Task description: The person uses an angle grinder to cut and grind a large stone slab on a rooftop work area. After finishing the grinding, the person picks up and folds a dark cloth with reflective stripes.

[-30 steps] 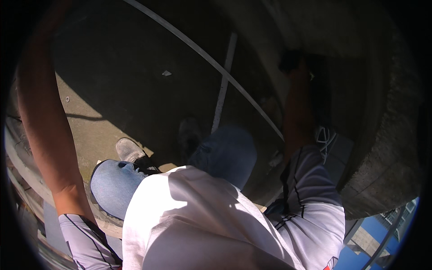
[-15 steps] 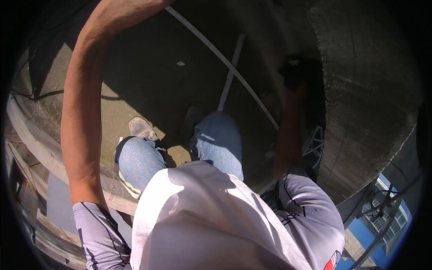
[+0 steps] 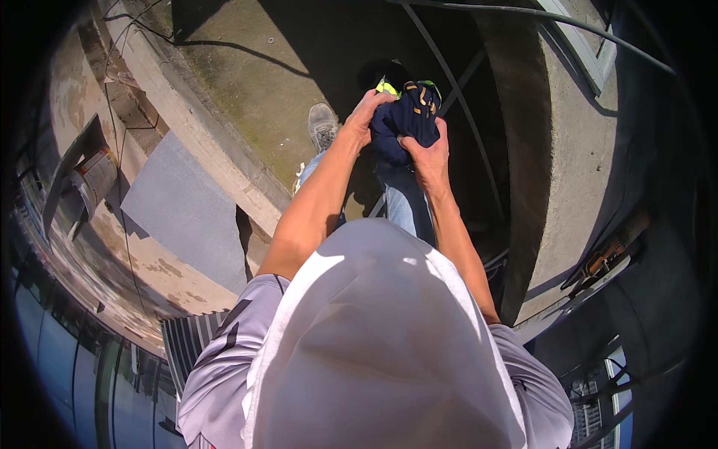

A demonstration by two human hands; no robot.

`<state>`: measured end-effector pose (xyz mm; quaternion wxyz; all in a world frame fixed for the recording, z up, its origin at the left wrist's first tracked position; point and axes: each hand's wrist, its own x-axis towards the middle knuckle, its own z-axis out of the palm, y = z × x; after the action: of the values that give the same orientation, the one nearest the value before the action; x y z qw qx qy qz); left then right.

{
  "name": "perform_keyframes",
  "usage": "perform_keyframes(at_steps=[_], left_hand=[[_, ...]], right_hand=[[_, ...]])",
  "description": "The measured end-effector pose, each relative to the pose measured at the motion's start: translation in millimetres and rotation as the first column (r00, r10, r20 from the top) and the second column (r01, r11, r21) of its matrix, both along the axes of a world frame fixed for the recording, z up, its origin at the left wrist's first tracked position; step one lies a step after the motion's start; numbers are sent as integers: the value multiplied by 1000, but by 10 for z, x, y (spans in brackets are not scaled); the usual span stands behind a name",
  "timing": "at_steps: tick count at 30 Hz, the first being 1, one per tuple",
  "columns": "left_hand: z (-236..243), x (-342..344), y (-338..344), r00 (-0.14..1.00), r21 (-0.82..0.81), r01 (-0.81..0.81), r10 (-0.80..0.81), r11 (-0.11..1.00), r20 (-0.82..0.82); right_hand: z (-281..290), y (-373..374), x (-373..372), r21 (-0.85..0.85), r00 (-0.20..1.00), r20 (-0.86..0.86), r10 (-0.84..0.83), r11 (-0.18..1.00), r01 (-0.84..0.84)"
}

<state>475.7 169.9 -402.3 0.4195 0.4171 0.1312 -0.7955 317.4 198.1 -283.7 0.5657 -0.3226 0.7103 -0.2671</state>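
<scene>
In front of my knees, both hands grip a dark navy cloth bundle (image 3: 410, 116) with bright yellow-green edges and tan-orange marks. It looks like a bunched garment, but its exact kind is unclear. My left hand (image 3: 363, 118) is closed on its left side, with the thumb near a yellow-green patch. At the lower right side, my right hand (image 3: 429, 153) pinches the cloth, thumb on top. The fingers beneath the bundle are hidden. Below it show my jeans (image 3: 400, 196) and a grey shoe (image 3: 323, 126).
A concrete ledge (image 3: 194, 123) runs diagonally on the left, with a grey sheet (image 3: 187, 213) beyond it. To the right stands a thick concrete wall (image 3: 572, 172). Pale strips (image 3: 464, 97) cross on the shaded floor, and a cable (image 3: 523, 11) spans the top right.
My left arm has come back from far ahead to the front of my body. My right hand has moved from the shaded right side, and both hands now hold the dark cloth together.
</scene>
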Motion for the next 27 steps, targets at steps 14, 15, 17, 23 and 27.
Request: perform_keyframes(at_steps=[14, 15, 17, 23, 27], left_hand=[[3870, 529, -311, 995, -131, 11, -24, 991, -95], [4147, 532, -379, 994, -154, 22, -38, 988, -105], [4538, 541, -414, 988, -192, 23, -51, 981, -143], [5147, 214, -410, 993, -388, -18, -27, 921, -111], [5961, 129, -338, 932, -703, 347, -142, 620, 335]], right_hand=[[3941, 778, -266, -87, 904, 62, 423, 904, -418], [3953, 793, -307, -48, 971, 57, 232, 972, -230], [3974, 656, -217, -145, 967, 236, -98, 980, 134], [4311, 318, 236, -141, 903, 402, -150, 965, 223], [4640, 311, -25, -121, 708, 659, -254, 893, 433]])
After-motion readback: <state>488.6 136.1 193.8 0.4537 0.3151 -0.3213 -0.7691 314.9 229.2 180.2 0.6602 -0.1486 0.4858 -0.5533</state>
